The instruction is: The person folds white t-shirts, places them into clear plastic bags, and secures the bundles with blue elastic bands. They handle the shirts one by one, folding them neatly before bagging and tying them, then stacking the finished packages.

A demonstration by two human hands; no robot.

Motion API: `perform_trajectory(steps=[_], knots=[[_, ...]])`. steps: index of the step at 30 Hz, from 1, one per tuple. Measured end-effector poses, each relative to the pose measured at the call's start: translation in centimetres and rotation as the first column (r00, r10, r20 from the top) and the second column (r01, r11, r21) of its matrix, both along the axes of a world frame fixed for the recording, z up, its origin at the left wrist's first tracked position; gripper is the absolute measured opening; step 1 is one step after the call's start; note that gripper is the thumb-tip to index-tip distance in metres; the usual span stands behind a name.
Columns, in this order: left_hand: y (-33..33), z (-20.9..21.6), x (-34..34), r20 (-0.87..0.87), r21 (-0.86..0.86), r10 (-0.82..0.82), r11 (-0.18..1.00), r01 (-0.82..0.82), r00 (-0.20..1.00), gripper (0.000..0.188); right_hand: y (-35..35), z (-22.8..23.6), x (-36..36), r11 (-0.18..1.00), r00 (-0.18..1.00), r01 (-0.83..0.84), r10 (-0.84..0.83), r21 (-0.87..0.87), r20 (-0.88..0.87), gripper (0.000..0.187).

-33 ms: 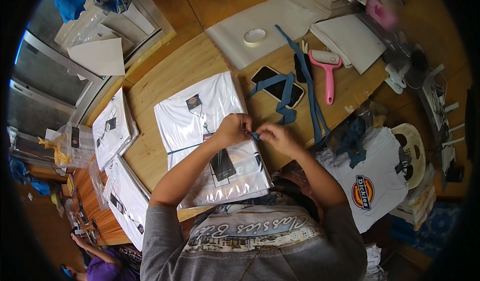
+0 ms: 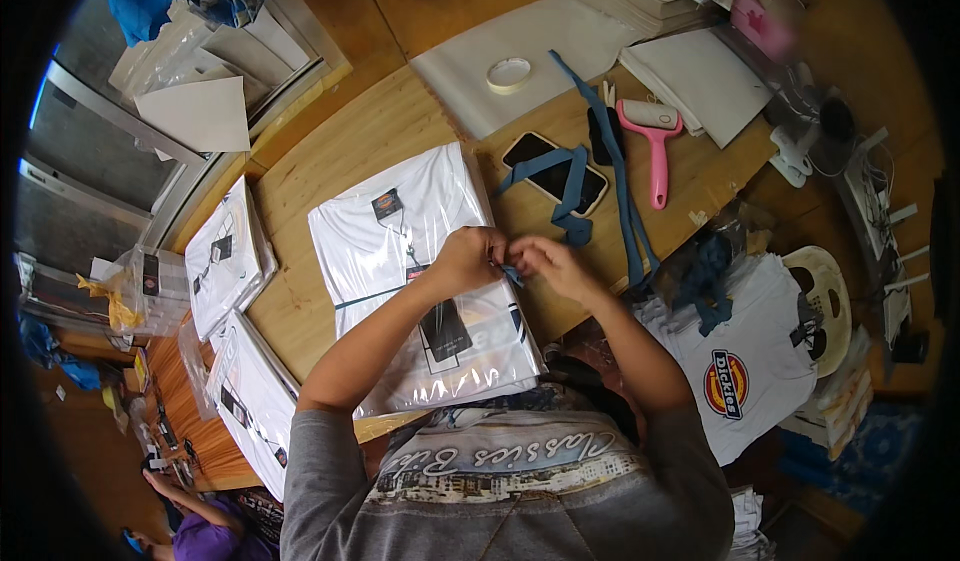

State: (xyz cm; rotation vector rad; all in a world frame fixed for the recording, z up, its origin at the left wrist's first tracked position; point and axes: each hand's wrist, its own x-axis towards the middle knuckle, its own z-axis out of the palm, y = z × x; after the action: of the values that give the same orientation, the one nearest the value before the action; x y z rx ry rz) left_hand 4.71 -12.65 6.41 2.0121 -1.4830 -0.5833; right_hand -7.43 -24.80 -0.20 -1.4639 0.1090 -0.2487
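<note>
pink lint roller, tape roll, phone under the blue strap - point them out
pink lint roller (image 2: 657, 161), head view, on its pink handle
tape roll (image 2: 509, 74), head view, on its ring
phone (image 2: 530, 149), head view, on its dark screen

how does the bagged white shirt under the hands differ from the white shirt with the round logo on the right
The bagged shirt lies flat on the wooden table, sealed in clear glossy plastic, with hang tags near its collar. The logo shirt sits unbagged, off the table edge on a pile, showing a red and yellow round print. The left hand and right hand meet over the bagged shirt; neither touches the logo shirt. Both are white and folded.
</note>
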Motion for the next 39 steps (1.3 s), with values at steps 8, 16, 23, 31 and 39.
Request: perform_trajectory(steps=[8, 16, 23, 31, 39], knots=[[-0.3, 0.0, -1.6, 0.573, -0.135, -0.085, 0.971, 0.195, 0.815, 0.017, 0.2, 0.4, 2.5, 0.997, 0.993, 0.073, -0.071, 0.025, -0.093, 0.016], [1.2, -1.0, -1.1, 0.642, -0.199, -0.109, 0.932, 0.302, 0.759, 0.014, -2.1, -0.4, 3.9, 0.975, 0.972, -0.223, 0.224, 0.012, -0.07, 0.012], [1.3, -1.4, -1.2, 0.63, -0.2, -0.115, 0.932, 0.304, 0.768, 0.012, -3.0, 2.1, 4.1, 0.908, 0.94, -0.334, 0.3, -0.252, -0.164, 0.014], [0.9, -0.8, -1.0, 0.437, -0.254, -0.056, 0.95, 0.183, 0.898, 0.013, -2.3, 1.5, 4.2, 0.735, 0.988, -0.013, 0.113, -0.678, 0.104, 0.016], [1.6, -1.2, -1.1, 0.107, -0.287, -0.023, 0.956, 0.053, 0.994, 0.018, -2.5, 1.1, 4.6, 0.827, 0.999, -0.039, 0.044, -0.56, -0.005, 0.012]])
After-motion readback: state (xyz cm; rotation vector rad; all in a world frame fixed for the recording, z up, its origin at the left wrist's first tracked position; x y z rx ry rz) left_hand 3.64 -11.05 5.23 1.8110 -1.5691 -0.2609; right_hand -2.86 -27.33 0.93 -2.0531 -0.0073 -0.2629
